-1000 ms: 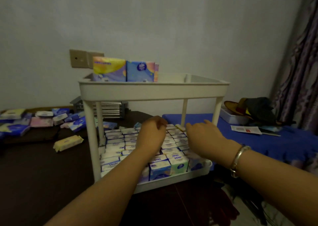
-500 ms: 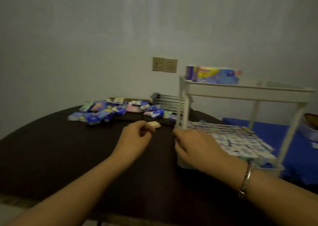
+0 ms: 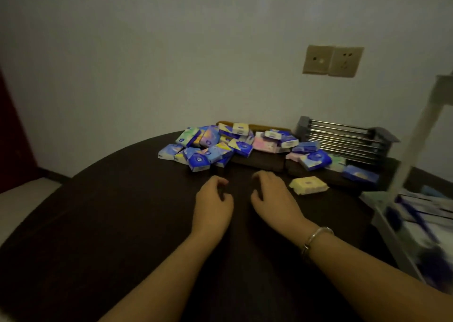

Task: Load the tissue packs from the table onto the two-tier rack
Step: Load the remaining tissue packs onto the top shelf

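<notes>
Both the left hand [image 3: 212,202] and right hand [image 3: 272,198] hover empty, fingers loosely curled, over the dark round table [image 3: 103,223]. The heap of blue, pink and yellow plastic-wrapped tissue packs [image 3: 221,147] lies just beyond them; a pale yellow pack [image 3: 308,185] sits beside the right hand, with the blurred white plastic two-tier rack [image 3: 416,214] farther right.

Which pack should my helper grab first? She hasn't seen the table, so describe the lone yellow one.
On the dark round table, look right of the hands, in front of the heap of blue packs. The pale yellow pack lies alone there, flat, touching no other pack.
</notes>
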The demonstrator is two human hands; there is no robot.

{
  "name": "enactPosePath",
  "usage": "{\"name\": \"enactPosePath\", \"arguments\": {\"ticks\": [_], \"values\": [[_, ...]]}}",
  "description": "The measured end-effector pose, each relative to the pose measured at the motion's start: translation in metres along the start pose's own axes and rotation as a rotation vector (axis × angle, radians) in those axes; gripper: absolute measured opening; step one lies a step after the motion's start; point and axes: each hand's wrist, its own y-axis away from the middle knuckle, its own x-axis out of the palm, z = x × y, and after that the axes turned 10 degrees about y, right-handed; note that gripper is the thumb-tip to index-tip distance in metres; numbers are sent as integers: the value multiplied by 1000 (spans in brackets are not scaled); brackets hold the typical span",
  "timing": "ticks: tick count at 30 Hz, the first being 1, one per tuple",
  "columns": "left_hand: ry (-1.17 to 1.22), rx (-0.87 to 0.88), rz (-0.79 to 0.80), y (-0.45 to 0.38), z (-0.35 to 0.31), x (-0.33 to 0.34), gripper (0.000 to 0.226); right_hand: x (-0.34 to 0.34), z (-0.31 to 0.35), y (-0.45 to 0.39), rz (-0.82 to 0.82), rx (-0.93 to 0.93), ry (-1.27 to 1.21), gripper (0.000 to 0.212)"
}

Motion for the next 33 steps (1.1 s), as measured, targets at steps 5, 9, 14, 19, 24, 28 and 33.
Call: {"name": "enactPosePath", "arguments": {"ticks": [5,9,14,19,24,28,33], "values": [[-106,18,-139,-61,17,6,57,52,23,-71,-52,-50,-99,56],[-212,-36,-119,-91,27,1,68,80,38,-118,-73,-69,-78,69],[-191,-143,-55,-105,30,-9,51,96,30,-139,86,-68,-54,70],[25,-152,-201,-111,35,-16,21,89,30,-131,-37,-100,-131,52],[228,-80,-396,-109,40,-27,12,82,30,-124,-1,-150,-207,51],[503,-187,-382,-106,41,-34,30,76,37,-121,60,-133,-692,55],[1050,-219,-237,-108,35,-44,38,75,45,-112,102,-367,-616,65]]}}
